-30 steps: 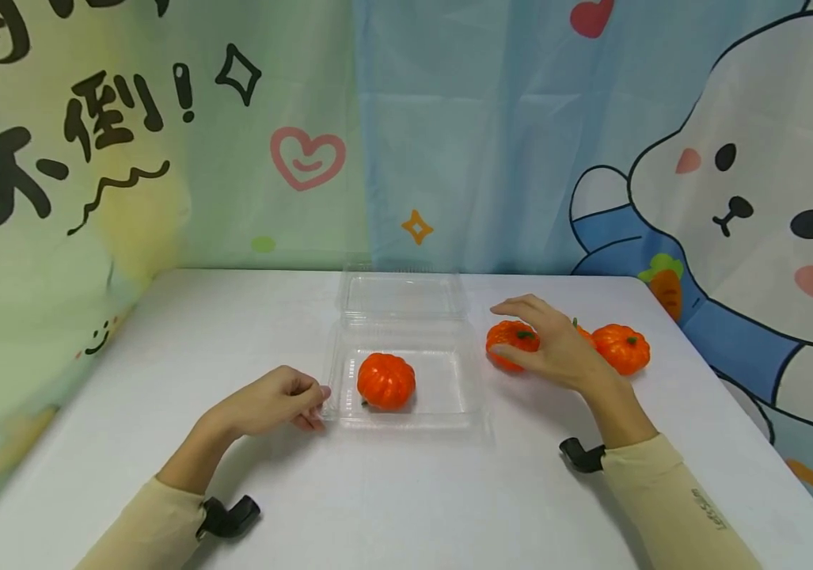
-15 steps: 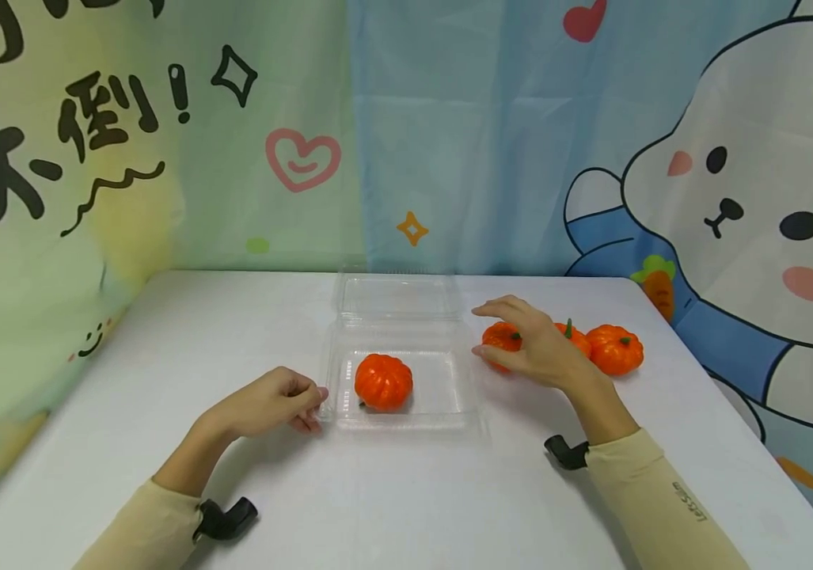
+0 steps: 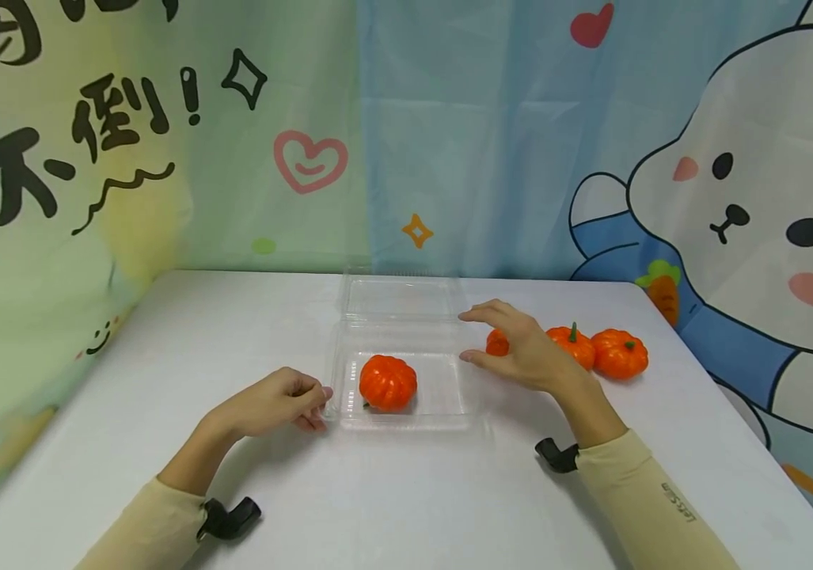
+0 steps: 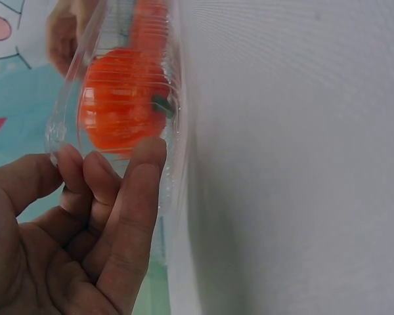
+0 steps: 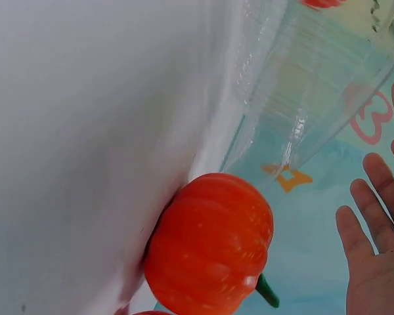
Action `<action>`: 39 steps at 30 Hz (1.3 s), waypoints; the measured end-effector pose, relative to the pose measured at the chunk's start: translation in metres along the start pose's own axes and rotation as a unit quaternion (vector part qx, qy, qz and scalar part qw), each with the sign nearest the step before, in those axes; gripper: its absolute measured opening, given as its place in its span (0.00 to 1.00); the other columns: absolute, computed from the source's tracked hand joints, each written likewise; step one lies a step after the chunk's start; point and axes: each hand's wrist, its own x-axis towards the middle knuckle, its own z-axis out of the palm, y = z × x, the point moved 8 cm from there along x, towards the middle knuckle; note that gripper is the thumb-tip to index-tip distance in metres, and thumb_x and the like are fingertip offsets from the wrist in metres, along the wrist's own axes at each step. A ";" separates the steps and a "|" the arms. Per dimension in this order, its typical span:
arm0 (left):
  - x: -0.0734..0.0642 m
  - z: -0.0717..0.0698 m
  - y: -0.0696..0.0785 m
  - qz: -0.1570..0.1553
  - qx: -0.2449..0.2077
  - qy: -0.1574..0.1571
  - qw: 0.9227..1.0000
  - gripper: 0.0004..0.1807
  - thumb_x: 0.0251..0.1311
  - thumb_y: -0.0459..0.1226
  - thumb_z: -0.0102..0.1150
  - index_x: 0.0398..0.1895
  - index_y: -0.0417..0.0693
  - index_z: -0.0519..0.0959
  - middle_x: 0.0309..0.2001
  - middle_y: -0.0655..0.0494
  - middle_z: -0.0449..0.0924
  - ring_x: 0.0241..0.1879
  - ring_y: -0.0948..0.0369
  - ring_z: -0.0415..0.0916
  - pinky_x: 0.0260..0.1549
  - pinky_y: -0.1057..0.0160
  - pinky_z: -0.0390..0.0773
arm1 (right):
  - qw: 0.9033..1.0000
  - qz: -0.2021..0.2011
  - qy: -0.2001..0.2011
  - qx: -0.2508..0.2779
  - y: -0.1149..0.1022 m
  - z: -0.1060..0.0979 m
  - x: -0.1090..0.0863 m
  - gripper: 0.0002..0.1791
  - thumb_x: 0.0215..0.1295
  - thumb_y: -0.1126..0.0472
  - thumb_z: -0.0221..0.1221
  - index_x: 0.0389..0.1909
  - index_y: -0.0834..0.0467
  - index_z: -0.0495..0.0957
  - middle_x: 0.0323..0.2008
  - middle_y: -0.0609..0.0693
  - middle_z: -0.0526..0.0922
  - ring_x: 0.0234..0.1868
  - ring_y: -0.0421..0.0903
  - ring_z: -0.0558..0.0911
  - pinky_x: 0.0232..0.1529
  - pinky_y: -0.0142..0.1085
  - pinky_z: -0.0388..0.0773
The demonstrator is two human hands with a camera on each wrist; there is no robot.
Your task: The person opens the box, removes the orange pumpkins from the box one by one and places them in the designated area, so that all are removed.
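A clear plastic clamshell box [image 3: 449,388] lies with its lid [image 3: 402,297] folded back on the white table. One orange toy pumpkin [image 3: 388,383] sits in its base, left of the middle. My left hand [image 3: 274,404] pinches the box's left rim between thumb and finger; the left wrist view shows this grip on the clear rim [image 4: 57,134]. My right hand [image 3: 527,348] reaches near the box's right side, fingers stretched and thumb apart, holding nothing. Partly hidden behind it is a second pumpkin [image 3: 497,342], which shows whole with a green stem in the right wrist view [image 5: 210,243].
Two more orange pumpkins, a middle one [image 3: 571,345] and an outer one [image 3: 620,354], stand side by side to the right of my right hand. A printed cloth backdrop [image 3: 413,142] hangs behind the table's far edge.
My right hand has moved left, from around the nearest pumpkin toward the box's right rim, uncovering the middle pumpkin. The left hand keeps its place on the box.
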 end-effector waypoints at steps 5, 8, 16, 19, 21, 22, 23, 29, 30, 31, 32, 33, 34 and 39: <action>0.000 0.000 0.000 -0.002 0.001 0.000 1.000 0.18 0.78 0.39 0.48 0.29 0.36 0.76 0.27 0.48 0.81 0.38 0.51 0.88 0.40 0.58 0.87 | 1.000 -0.006 -0.006 0.008 -0.001 0.005 0.003 0.29 0.59 0.58 0.75 0.62 0.56 0.79 0.59 0.53 0.80 0.62 0.53 0.78 0.62 0.53 0.77; 0.000 0.000 -0.001 -0.001 -0.001 0.001 1.000 0.18 0.78 0.39 0.48 0.30 0.36 0.75 0.27 0.48 0.80 0.38 0.51 0.88 0.40 0.58 0.87 | 1.000 -0.005 -0.013 0.010 -0.002 0.008 0.004 0.29 0.60 0.57 0.74 0.62 0.56 0.78 0.59 0.52 0.80 0.62 0.52 0.78 0.62 0.53 0.77; 0.000 0.000 -0.001 -0.001 -0.007 0.001 1.000 0.18 0.78 0.39 0.48 0.30 0.35 0.76 0.27 0.48 0.80 0.38 0.51 0.88 0.41 0.58 0.87 | 1.000 -0.013 -0.015 0.010 -0.008 0.013 0.008 0.29 0.60 0.57 0.74 0.62 0.56 0.78 0.59 0.51 0.80 0.61 0.51 0.79 0.61 0.52 0.78; 0.000 0.000 -0.001 -0.001 -0.004 0.003 1.000 0.19 0.78 0.39 0.48 0.30 0.35 0.76 0.27 0.48 0.79 0.38 0.51 0.88 0.41 0.58 0.87 | 1.000 -0.021 -0.015 0.013 -0.012 0.015 0.009 0.29 0.60 0.57 0.74 0.62 0.55 0.78 0.59 0.50 0.80 0.60 0.50 0.79 0.61 0.51 0.78; -0.001 -0.001 -0.001 -0.001 -0.002 0.004 1.000 0.19 0.78 0.40 0.49 0.29 0.36 0.76 0.27 0.48 0.79 0.38 0.51 0.88 0.41 0.58 0.87 | 0.999 -0.026 -0.017 0.014 -0.014 0.018 0.011 0.29 0.60 0.56 0.74 0.62 0.55 0.78 0.59 0.50 0.80 0.60 0.50 0.79 0.60 0.51 0.79; -0.001 -0.001 -0.001 -0.002 -0.002 0.004 1.000 0.19 0.78 0.40 0.49 0.29 0.36 0.76 0.27 0.48 0.79 0.38 0.51 0.88 0.41 0.58 0.87 | 0.999 -0.028 -0.019 0.015 -0.015 0.019 0.011 0.29 0.60 0.56 0.74 0.62 0.54 0.78 0.58 0.50 0.80 0.60 0.49 0.79 0.61 0.50 0.79; -0.001 -0.001 -0.001 -0.004 -0.001 0.005 1.000 0.19 0.78 0.40 0.49 0.29 0.36 0.76 0.27 0.48 0.80 0.38 0.51 0.88 0.41 0.58 0.87 | 0.999 -0.029 -0.021 0.017 -0.015 0.021 0.012 0.29 0.61 0.56 0.74 0.63 0.54 0.78 0.59 0.49 0.79 0.60 0.49 0.79 0.61 0.50 0.78; -0.002 -0.002 -0.002 -0.005 -0.001 0.007 1.000 0.18 0.77 0.39 0.49 0.30 0.36 0.77 0.29 0.48 0.82 0.38 0.51 0.88 0.41 0.59 0.87 | 0.998 -0.031 -0.036 0.029 -0.021 0.030 0.017 0.30 0.61 0.54 0.74 0.64 0.54 0.77 0.60 0.48 0.78 0.62 0.49 0.79 0.62 0.50 0.78; -0.002 -0.002 -0.002 -0.005 -0.002 0.006 1.000 0.18 0.77 0.39 0.49 0.30 0.35 0.77 0.29 0.48 0.82 0.38 0.51 0.88 0.40 0.59 0.87 | 0.998 -0.031 -0.040 0.031 -0.021 0.032 0.018 0.30 0.61 0.54 0.74 0.64 0.53 0.77 0.60 0.48 0.78 0.62 0.49 0.79 0.62 0.50 0.78; -0.002 -0.002 -0.002 -0.004 -0.002 0.006 1.000 0.18 0.77 0.39 0.49 0.30 0.35 0.77 0.29 0.49 0.81 0.38 0.52 0.88 0.40 0.59 0.87 | 0.998 -0.029 -0.044 0.032 -0.022 0.033 0.018 0.30 0.61 0.53 0.74 0.64 0.53 0.77 0.60 0.48 0.78 0.62 0.49 0.79 0.62 0.50 0.78; -0.003 -0.001 -0.002 -0.003 -0.002 0.005 1.000 0.18 0.77 0.39 0.48 0.30 0.35 0.77 0.29 0.49 0.80 0.39 0.52 0.87 0.40 0.59 0.87 | 0.998 -0.029 -0.049 0.034 -0.023 0.035 0.018 0.30 0.61 0.53 0.73 0.64 0.53 0.77 0.61 0.48 0.78 0.62 0.49 0.79 0.62 0.50 0.78; -0.003 -0.001 -0.002 -0.002 -0.003 0.004 1.000 0.18 0.77 0.39 0.49 0.30 0.35 0.76 0.28 0.50 0.79 0.39 0.52 0.87 0.40 0.59 0.87 | 0.998 -0.029 -0.054 0.035 -0.024 0.037 0.018 0.30 0.61 0.53 0.73 0.64 0.53 0.77 0.61 0.48 0.78 0.62 0.49 0.79 0.62 0.50 0.78; -0.003 -0.001 -0.002 -0.001 -0.004 0.004 1.000 0.18 0.77 0.39 0.49 0.29 0.35 0.76 0.28 0.50 0.79 0.39 0.52 0.87 0.41 0.59 0.87 | 0.997 -0.029 -0.058 0.035 -0.025 0.038 0.018 0.31 0.61 0.53 0.73 0.64 0.53 0.77 0.61 0.48 0.77 0.62 0.49 0.79 0.62 0.49 0.78; -0.005 -0.001 -0.002 0.002 -0.007 0.004 1.000 0.19 0.77 0.38 0.50 0.28 0.35 0.75 0.28 0.50 0.78 0.39 0.51 0.87 0.41 0.59 0.87 | 0.996 -0.033 -0.076 0.039 -0.030 0.046 0.022 0.31 0.61 0.53 0.73 0.65 0.53 0.76 0.62 0.48 0.77 0.64 0.49 0.77 0.63 0.49 0.77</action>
